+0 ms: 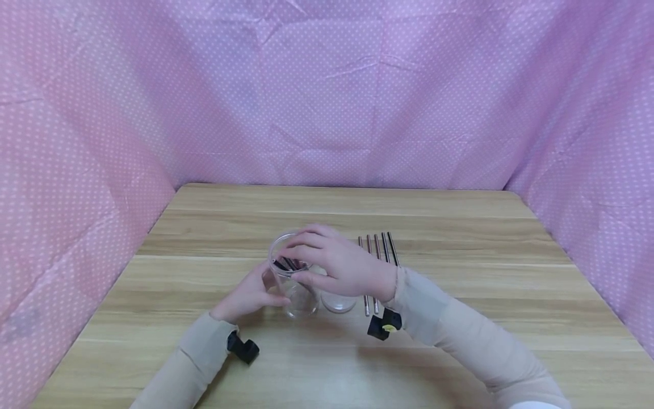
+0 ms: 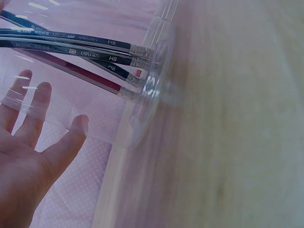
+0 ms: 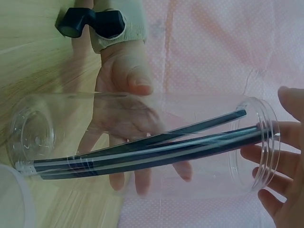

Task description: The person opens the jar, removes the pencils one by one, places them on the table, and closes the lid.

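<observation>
A clear plastic jar (image 1: 301, 302) stands on the table with its mouth up. Several pencils (image 2: 90, 40), mostly dark and one red, lean inside it with their eraser ends at the bottom. My left hand (image 1: 249, 296) holds the jar's side, its thumb in front and its fingers spread around the back. Over the mouth is my right hand (image 1: 339, 262), its loosely curved fingertips right at the rim and the pencils' upper ends. In the right wrist view its fingers (image 3: 280, 161) show beside and behind the threaded rim (image 3: 266, 178), with no pencil pinched between finger and thumb.
A clear round lid (image 1: 339, 305) lies just right of the jar. Farther right, several more pencils (image 1: 377, 250) lie roughly side by side, partly under the right hand and wrist. The wooden table (image 1: 460, 227) is bordered by pink dotted cloth (image 1: 327, 102).
</observation>
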{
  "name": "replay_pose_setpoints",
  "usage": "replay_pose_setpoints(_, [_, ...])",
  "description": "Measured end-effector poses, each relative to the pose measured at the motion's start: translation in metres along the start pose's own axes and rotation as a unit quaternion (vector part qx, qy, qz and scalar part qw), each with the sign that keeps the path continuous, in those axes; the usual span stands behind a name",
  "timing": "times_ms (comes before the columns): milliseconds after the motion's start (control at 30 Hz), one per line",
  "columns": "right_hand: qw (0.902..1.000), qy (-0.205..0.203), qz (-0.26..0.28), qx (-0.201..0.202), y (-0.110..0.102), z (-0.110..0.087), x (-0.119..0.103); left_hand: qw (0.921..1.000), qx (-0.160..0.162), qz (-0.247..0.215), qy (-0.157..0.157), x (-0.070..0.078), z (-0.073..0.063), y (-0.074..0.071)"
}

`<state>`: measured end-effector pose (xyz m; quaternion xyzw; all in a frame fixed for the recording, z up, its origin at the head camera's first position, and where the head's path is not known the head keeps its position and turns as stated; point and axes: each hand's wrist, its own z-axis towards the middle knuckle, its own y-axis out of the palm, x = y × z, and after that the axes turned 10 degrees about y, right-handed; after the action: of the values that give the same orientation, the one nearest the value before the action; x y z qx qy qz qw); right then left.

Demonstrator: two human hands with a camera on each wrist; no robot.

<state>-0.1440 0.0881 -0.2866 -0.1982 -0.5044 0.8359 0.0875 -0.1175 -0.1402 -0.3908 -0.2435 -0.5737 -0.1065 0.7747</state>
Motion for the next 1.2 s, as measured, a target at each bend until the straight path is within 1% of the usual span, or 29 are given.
replay_pose_setpoints(133, [0.9995, 0.004, 0.011, 0.031, -0.001, 0.003, 0.002, 1.0000, 0.001, 0.001, 0.004, -0.001, 0.000, 0.000])
replay_pose_setpoints(233, [0.9987, 0.005, 0.032, 0.038, -0.001, 0.005, 0.002, 1.0000, 0.000, 0.003, 0.003, -0.002, 0.000, -0.001])
replay_pose_setpoints(333, [0.9977, 0.016, 0.057, 0.034, -0.002, 0.008, 0.001, 0.9999, -0.001, 0.013, 0.001, -0.003, -0.001, -0.001])
replay_pose_setpoints(400, [0.9967, 0.031, 0.069, 0.028, -0.003, 0.010, 0.001, 0.9999, -0.001, 0.016, 0.000, -0.003, -0.001, -0.001])
replay_pose_setpoints(633, [0.9945, 0.067, 0.081, -0.001, -0.006, 0.018, -0.003, 0.9998, -0.005, 0.016, 0.013, -0.005, 0.000, -0.001])
replay_pose_setpoints(767, [0.9943, 0.081, 0.070, -0.008, -0.009, 0.023, -0.005, 0.9994, -0.010, 0.015, 0.030, -0.005, 0.001, -0.001])
replay_pose_setpoints(867, [0.9938, 0.095, 0.056, -0.015, -0.011, 0.025, -0.005, 0.9992, -0.010, 0.013, 0.037, -0.003, 0.001, -0.001])
replay_pose_setpoints(1200, [0.9911, 0.121, 0.029, -0.048, -0.015, 0.033, -0.007, 0.9997, -0.004, 0.015, 0.019, -0.002, 0.000, 0.001])
